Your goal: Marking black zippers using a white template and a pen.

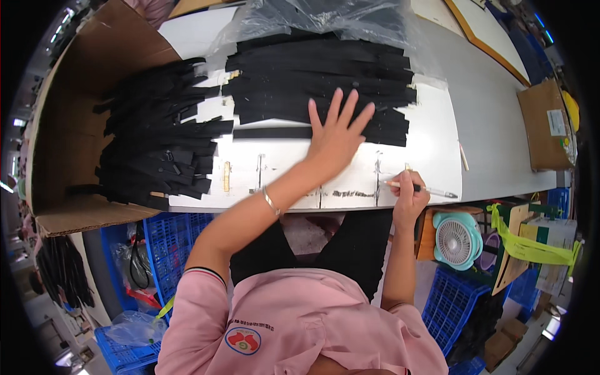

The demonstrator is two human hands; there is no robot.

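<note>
While left hand [336, 134] presses black strips [319, 87] (fingers spread), right hand [409, 194] grips pen [420, 187].

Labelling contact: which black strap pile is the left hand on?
The left hand lies flat on the centre pile of black fabric straps, not the messier pile by the cardboard.

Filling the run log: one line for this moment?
left hand: flat on black strips | right hand: holds pen | white board

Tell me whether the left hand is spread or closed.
Spread: the left hand lies flat, fingers fanned, on the black strips.
</note>
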